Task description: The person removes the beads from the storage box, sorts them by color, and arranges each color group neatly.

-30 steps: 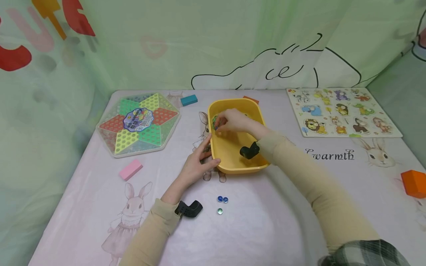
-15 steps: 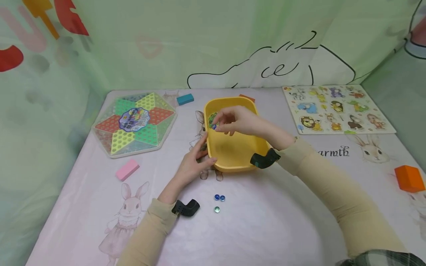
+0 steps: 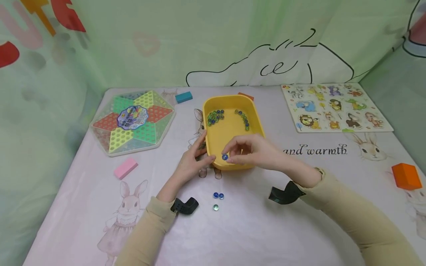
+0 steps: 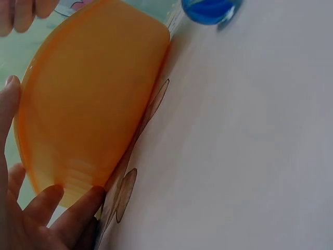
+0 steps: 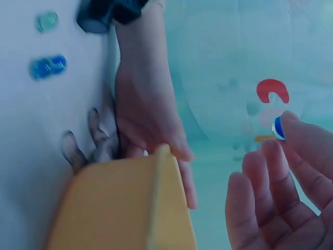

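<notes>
Between the thumb and fingertips of my right hand (image 3: 251, 151) is a blue glass marble (image 3: 225, 157), over the near end of a yellow plastic tub (image 3: 233, 167). In the right wrist view the marble (image 5: 279, 128) shows blue and white at the fingertips. My left hand (image 3: 191, 162) rests against the tub's near left corner, fingers along the outer wall and thumb at the rim. Inside the tub, a cluster of green and blue marbles (image 3: 215, 116) lies at the far left, and a curved row of marbles (image 3: 245, 121) lies toward the right.
Two blue marbles (image 3: 218, 195) and a pale green marble (image 3: 216, 207) sit on the table in front of the tub. Around it are a hexagonal Chinese checkers board (image 3: 133, 123), an animal puzzle board (image 3: 336, 108), and pink (image 3: 126, 168), teal (image 3: 184, 97) and orange blocks (image 3: 406, 176).
My right hand has lifted a blue marble from the tub's far left and carried it toward the near end. The left hand has stayed at the tub's corner.
</notes>
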`<state>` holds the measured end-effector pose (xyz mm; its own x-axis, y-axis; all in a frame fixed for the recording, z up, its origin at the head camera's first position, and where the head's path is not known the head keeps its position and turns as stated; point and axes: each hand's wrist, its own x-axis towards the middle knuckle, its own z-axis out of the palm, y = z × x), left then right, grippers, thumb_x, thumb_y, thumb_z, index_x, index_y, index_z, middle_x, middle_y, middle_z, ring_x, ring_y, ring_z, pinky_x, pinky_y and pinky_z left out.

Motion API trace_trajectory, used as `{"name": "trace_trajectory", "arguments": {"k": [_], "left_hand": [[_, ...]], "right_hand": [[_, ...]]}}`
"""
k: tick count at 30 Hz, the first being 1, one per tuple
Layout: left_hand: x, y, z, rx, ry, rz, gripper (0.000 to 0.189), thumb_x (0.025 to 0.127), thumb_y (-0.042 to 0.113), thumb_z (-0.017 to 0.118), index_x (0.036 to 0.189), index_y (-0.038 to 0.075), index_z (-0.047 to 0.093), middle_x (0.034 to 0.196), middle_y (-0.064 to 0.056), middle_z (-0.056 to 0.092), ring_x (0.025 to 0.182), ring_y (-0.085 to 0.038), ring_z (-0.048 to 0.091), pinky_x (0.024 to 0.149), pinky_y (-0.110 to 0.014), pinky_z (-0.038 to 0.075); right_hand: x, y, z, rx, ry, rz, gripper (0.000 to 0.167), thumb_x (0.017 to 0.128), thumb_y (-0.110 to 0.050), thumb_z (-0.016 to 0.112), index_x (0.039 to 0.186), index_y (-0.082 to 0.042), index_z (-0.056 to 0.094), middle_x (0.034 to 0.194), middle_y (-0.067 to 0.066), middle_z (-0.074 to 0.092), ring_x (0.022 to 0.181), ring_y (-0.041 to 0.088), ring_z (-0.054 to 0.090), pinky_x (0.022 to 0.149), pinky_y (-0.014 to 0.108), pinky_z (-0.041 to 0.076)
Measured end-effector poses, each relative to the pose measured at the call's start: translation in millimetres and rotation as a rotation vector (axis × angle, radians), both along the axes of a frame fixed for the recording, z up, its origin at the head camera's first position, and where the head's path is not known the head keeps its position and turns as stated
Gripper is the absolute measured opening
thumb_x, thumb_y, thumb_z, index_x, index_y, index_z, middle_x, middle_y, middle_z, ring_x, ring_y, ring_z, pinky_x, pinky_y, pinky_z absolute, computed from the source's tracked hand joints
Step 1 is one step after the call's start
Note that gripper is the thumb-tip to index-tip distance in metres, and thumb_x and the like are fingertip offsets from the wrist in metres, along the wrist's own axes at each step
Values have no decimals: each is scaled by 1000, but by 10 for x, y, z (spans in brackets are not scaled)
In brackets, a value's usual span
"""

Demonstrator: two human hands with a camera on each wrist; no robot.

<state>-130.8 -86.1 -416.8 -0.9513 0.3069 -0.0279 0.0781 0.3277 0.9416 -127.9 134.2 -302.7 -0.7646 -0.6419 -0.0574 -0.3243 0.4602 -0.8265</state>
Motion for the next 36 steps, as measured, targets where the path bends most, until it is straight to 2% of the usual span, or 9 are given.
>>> {"name": "trace_trajectory", "arguments": {"k": [7,12,17,21,30,36], "left_hand": [[-10,-4,-4,-1,13,-5,79,85,36,65,145,45,14,151,4,26,122,-24,50,104,-42,38],[-26,-1,-6,-2,12,-8,79,85,36,65,145,43,15,151,3,26,122,-24,50,103,-41,39],[-24,-2,0,9,10,-4,79,86,33,66,147,40,15,151,3,27,122,-23,50,103,-39,39],[-19,-6,-8,13,14,-7,79,86,33,65,146,40,15,151,3,27,122,-22,51,103,-39,39],[-23,1,-6,10,6,-4,78,86,35,65,145,44,15,151,3,27,122,-22,50,103,-40,38],[-22,3,2,12,4,-3,78,86,33,65,146,41,15,151,3,27,123,-22,50,104,-39,38]], "right_hand": [[221,121,-180,-20,-75,53,13,85,-14,67,97,-10,65,80,1,59,67,15,52,59,23,47],[356,130,-418,3,-31,103,12,84,-17,68,96,-12,67,76,-5,59,66,7,52,59,20,47],[394,86,-650,64,-27,139,10,82,-16,70,92,-15,67,71,-10,57,63,3,48,57,18,44],[387,58,-761,147,-15,145,9,81,-18,71,88,-19,67,68,-12,54,61,2,47,56,17,42],[394,-3,-831,250,54,139,9,79,-19,73,85,-19,66,64,-13,50,58,0,43,54,17,39],[398,-10,-820,254,31,136,11,79,-21,73,87,-17,67,64,-12,51,58,1,43,54,17,39]]}}
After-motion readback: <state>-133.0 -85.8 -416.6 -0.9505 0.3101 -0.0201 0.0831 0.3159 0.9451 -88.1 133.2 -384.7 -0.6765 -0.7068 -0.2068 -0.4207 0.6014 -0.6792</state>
